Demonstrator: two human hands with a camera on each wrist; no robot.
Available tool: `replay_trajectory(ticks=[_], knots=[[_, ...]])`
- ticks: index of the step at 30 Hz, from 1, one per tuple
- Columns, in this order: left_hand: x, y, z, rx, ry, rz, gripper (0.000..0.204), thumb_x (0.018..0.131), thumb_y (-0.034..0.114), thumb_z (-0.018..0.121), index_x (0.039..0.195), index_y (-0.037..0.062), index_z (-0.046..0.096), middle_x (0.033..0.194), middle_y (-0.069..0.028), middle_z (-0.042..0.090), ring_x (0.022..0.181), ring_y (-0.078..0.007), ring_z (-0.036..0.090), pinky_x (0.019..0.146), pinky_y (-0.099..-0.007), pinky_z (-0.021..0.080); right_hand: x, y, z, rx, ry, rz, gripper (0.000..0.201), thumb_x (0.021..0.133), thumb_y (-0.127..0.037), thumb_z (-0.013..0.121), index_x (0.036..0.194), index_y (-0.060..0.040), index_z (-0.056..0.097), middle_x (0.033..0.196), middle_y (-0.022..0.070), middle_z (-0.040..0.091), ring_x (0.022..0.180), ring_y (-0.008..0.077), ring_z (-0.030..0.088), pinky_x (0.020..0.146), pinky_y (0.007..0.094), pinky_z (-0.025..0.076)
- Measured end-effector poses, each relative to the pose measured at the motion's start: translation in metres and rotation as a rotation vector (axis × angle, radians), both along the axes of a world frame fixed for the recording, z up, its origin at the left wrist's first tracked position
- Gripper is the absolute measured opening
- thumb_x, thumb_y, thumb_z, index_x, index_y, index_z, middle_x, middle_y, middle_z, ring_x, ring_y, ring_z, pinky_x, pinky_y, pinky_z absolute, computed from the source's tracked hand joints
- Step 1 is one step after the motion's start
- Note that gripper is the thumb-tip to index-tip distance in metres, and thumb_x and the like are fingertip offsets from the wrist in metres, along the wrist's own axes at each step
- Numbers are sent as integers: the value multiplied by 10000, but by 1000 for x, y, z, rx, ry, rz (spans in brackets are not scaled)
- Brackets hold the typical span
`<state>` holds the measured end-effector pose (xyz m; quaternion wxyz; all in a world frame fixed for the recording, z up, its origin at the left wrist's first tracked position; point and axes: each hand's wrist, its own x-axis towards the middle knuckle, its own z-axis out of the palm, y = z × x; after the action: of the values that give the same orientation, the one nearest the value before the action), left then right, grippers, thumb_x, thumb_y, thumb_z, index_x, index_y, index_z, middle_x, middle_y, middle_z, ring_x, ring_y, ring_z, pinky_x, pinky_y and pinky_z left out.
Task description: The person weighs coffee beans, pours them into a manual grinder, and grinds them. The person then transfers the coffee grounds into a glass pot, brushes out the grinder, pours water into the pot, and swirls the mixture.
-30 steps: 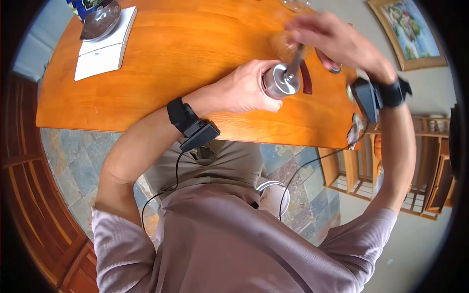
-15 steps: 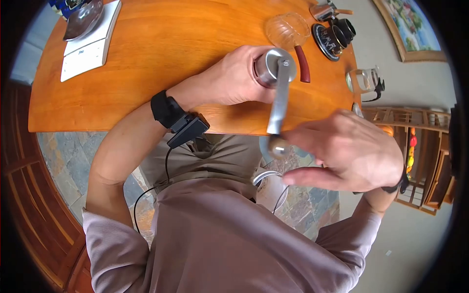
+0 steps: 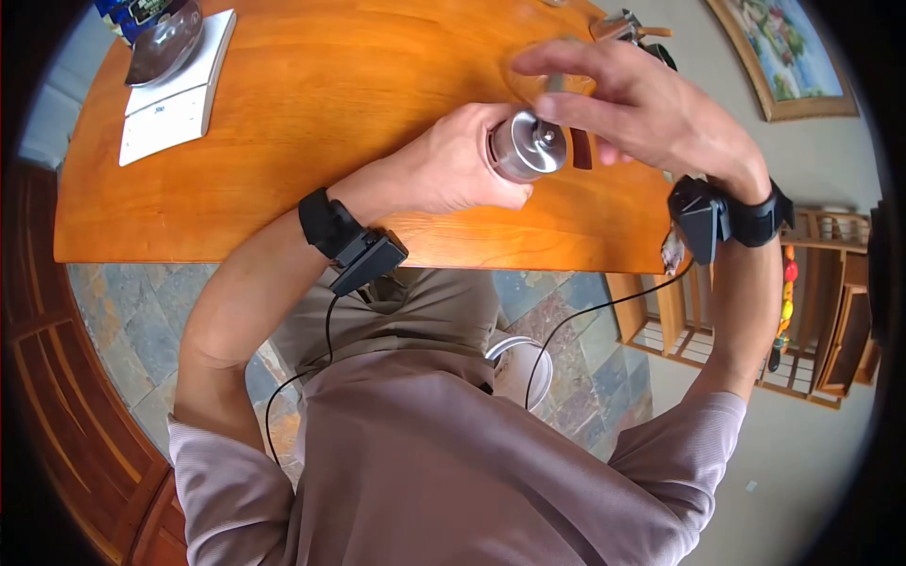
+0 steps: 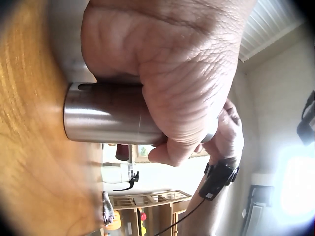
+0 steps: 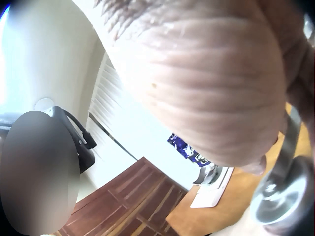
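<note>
Key relation, I'd judge: R hand vs. crank arm. The steel grinder is on the person's side of the table, held by the L hand, which comes in from the left w/ fingers & thumb wrapped round the upper body; of the 2 hands, L is nearer. Long axis approx. vertical, base apparently on the wood; slight tilt, can't tell. R hand is up & over past the lid, so the grinder lies below it, to its left & back toward the person. Crank arm runs from the bolt atop the lid out away from the person, btwn R thumb & index; far end hidden, so can't tell if that hand grips it or just touches. Materials: body = plain cylinder, brushed satin metal w/ soft streaky reflections; lid rounder, mirror-polished; crank arm a flat metal strip. Table: glossy orange-brown wood, grain visible. Just beyond the grinder, a dark-red handle, slim & flat-looking. Well off to the L, a white scale, smooth flat slab, w/ a dark, shiny, see-through-looking curved dish on it.
</note>
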<state>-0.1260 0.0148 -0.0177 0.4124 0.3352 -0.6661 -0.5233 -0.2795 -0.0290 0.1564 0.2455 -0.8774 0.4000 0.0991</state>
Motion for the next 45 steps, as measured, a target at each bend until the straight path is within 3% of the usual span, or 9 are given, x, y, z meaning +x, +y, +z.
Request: replay_trajectory(ticks=[6, 14, 22, 32, 34, 36, 37, 40, 45], knots=[[-1, 4, 4, -59, 76, 65, 352, 722, 101, 797, 1032, 24, 647, 898, -36, 687, 856, -119, 640, 798, -293, 508, -52, 11, 3, -125, 173, -167, 348, 1000, -255, 614, 1260, -25, 646, 896, 117, 705, 703, 222, 667, 656, 351, 529], [-5, 3, -5, -18, 73, 75, 284, 757, 67, 771, 1010, 34, 644, 932, -21, 702, 863, -103, 642, 785, -286, 513, -81, 59, -3, -368, 197, 161, 245, 941, -146, 648, 1086, 53, 650, 850, 235, 662, 839, 429, 633, 719, 479, 499], [-1, 2, -6, 29, 14, 63, 448, 742, 129, 798, 1149, 15, 647, 975, -57, 685, 923, -152, 639, 874, -314, 497, -62, 96, 18, -180, 175, 108, 217, 937, -162, 682, 1057, 4, 613, 777, 172, 658, 716, 379, 654, 629, 449, 515], [-2, 0, -7, 32, -38, 126, 431, 747, 156, 823, 1122, 33, 650, 971, -65, 690, 933, -209, 651, 869, -329, 506, -24, 83, -15, -62, -324, 469, 235, 921, -205, 705, 986, -14, 583, 702, 123, 593, 633, 348, 627, 544, 451, 478], [-3, 5, 2, 93, -60, 112, 465, 752, 177, 835, 1151, 31, 646, 1026, -74, 695, 974, -229, 654, 888, -342, 508, 4, 91, -11, -50, 81, 546, 239, 977, -178, 579, 1044, 51, 596, 792, 199, 629, 810, 406, 642, 677, 466, 501], [0, 13, 8, 181, 63, 138, 481, 776, 213, 829, 1178, 27, 641, 1102, -80, 699, 1016, -242, 652, 915, -354, 510, 12, 90, -26, -108, 17, 550, 247, 977, -189, 582, 1037, 50, 599, 802, 201, 636, 818, 404, 647, 688, 466, 506], [-6, 33, -33, 446, 640, 219, 434, 800, 213, 799, 1161, 27, 646, 1076, -67, 701, 1001, -209, 652, 907, -344, 507, 0, 81, -25, -168, -29, 545, 256, 977, -200, 585, 1029, 50, 603, 813, 204, 643, 825, 402, 652, 699, 465, 511], [-10, 20, -23, -32, 157, 301, 340, 807, 168, 762, 1094, 19, 656, 979, -49, 708, 934, -184, 654, 881, -328, 506, 24, 9, -47, -356, -161, 528, 284, 976, -233, 595, 1007, 49, 614, 844, 213, 662, 848, 397, 666, 731, 463, 526], [-3, 6, 2, -77, 65, 64, 414, 765, 115, 782, 1139, 18, 633, 1016, -53, 687, 933, -178, 648, 876, -325, 504, 56, -28, -68, -644, -354, 500, 334, 975, -287, 611, 970, 46, 632, 896, 227, 695, 885, 388, 691, 785, 460, 551]])
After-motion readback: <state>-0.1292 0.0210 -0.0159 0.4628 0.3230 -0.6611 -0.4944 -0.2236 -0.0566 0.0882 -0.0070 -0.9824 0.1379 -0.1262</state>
